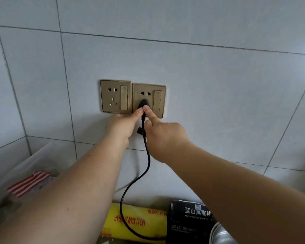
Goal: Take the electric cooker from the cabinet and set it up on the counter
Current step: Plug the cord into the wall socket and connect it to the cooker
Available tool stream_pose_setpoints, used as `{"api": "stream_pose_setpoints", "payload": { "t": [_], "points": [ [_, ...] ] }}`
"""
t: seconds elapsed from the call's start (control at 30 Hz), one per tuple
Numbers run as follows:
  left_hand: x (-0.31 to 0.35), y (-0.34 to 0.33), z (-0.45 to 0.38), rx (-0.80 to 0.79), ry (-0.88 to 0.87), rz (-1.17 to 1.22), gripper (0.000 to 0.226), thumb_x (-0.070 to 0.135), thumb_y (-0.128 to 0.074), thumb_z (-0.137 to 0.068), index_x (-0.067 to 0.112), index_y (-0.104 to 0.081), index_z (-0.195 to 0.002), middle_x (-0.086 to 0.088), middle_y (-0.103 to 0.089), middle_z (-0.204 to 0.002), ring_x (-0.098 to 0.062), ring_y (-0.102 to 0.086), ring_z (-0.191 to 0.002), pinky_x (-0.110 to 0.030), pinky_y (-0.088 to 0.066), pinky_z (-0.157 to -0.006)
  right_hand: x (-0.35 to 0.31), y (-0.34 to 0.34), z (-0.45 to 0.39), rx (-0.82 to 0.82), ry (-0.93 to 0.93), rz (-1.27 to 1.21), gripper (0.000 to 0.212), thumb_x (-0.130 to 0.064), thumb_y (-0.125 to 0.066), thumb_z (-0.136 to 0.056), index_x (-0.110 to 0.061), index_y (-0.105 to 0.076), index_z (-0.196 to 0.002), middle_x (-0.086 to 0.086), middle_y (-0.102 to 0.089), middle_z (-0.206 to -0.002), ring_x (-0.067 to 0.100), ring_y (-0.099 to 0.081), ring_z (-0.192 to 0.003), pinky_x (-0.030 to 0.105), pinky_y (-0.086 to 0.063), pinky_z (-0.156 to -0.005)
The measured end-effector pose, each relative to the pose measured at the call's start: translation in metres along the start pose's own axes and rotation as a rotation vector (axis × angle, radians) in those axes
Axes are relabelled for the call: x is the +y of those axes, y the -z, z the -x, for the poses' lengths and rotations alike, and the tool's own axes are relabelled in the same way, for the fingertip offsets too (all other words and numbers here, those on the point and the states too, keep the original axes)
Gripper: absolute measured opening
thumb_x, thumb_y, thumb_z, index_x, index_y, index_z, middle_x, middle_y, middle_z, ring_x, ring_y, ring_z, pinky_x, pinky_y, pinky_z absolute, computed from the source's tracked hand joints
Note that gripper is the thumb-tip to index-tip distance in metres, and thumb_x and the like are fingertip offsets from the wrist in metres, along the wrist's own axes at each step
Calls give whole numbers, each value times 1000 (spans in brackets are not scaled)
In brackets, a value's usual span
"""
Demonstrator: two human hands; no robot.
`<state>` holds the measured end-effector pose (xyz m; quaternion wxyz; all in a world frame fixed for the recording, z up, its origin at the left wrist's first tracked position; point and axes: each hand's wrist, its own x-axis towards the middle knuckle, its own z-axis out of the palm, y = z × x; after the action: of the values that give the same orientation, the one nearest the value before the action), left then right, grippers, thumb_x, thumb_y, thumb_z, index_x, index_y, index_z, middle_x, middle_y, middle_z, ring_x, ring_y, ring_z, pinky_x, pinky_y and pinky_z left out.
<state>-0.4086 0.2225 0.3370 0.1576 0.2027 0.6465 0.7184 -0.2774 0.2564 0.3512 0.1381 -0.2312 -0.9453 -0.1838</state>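
Observation:
A black plug (143, 103) sits in the lower holes of the right-hand gold wall socket (159, 88). Its black cord (130, 184) hangs down the tiled wall and loops toward the counter. My left hand (121, 126) has a fingertip pressed on the plug's left side. My right hand (164, 136) presses its forefinger on the plug's right side, the other fingers curled. A curved silver metal edge (220, 233) shows at the bottom right; I cannot tell if it is the cooker.
A second gold socket (115, 95) with nothing plugged in sits to the left. Below lie a yellow cling-wrap box (148, 221), a black coffee packet (188, 221), and a clear bag with a red-striped pack (29, 184) at the left.

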Motion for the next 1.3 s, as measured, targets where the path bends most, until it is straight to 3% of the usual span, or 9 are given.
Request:
{"api": "stream_pose_setpoints", "payload": {
  "t": [0.2,0.33,0.4,0.47,0.6,0.77,0.9,1.07,1.3],
  "points": [
    [13,2,10,69,-7,-95,49,59,-74,-58,20,-56,-82,3,-59,-83,-18,-52,-74,-26,-37,-63,-7,1,1,-47,-56,-42,37,-6,-39,-82,-10,-40,-118,-4,13,-157,19,-41,-43,26,-23,-41],
    [17,8,34,47,-12,-170,62,58,-68,-66,9,-65,-104,-8,-64,-109,-26,-56,-92,-29,-38,-70,-7,22,18,23,-93,-244,30,-13,-42,-84,-12,-43,-115,-7,-24,-153,27,-57,-76,31,-36,-56],
    [13,19,47,39,-8,-186,60,55,-62,-73,5,-62,-107,-11,-63,-113,-31,-57,-95,-28,-37,-66,-8,29,41,114,-166,-399,15,-18,-47,-86,-14,-49,-100,-1,-57,-116,27,-57,-78,30,-39,-57],
    [6,31,61,25,-1,-167,49,46,-58,-77,5,-62,-104,-13,-64,-111,-33,-58,-96,-31,-40,-71,-14,35,67,191,-264,-726,3,-20,-56,-83,-20,-52,-83,-6,-57,-74,17,-53,-61,23,-39,-47],
    [-3,49,104,-84,19,-149,24,33,-53,-81,11,-63,-89,-4,-62,-81,-21,-55,-73,-34,-43,-73,-38,59,126,271,-339,-1379,14,-27,-74,-68,-32,-61,-70,-18,-55,-50,1,-42,-36,12,-34,-37],
    [-16,44,171,-679,-136,-203,29,43,-54,-83,19,-63,-96,2,-66,-101,-17,-59,-89,-33,-44,-79,-45,73,174,474,-359,-1848,9,-16,-68,-71,-18,-61,-76,0,-54,-59,12,-45,-44,25,-36,-42],
    [-42,35,236,-1188,81,-148,57,62,-46,-78,21,-61,-114,0,-69,-110,-18,-64,-101,-36,-46,-91,-38,71,207,613,-612,-2070,10,-11,-60,-86,-10,-60,-76,4,-55,-66,12,-48,-47,22,-40,-41],
    [-74,30,289,-1315,261,-179,40,46,-47,-87,15,-61,-107,-3,-70,-83,-21,-63,-73,-35,-45,-74,-9,59,256,646,-913,-1991,15,-26,-53,-91,-13,-60,-88,0,-53,-57,12,-42,-43,21,-35,-38],
    [-125,5,358,-1374,385,-408,25,28,-46,-93,17,-61,-109,-4,-70,-95,-19,-65,-75,-42,-53,-80,25,2,347,550,-1324,-1737,10,-23,-49,-90,-18,-52,-81,2,-53,-56,12,-38,-39,24,-29,-36]
  ]
}}
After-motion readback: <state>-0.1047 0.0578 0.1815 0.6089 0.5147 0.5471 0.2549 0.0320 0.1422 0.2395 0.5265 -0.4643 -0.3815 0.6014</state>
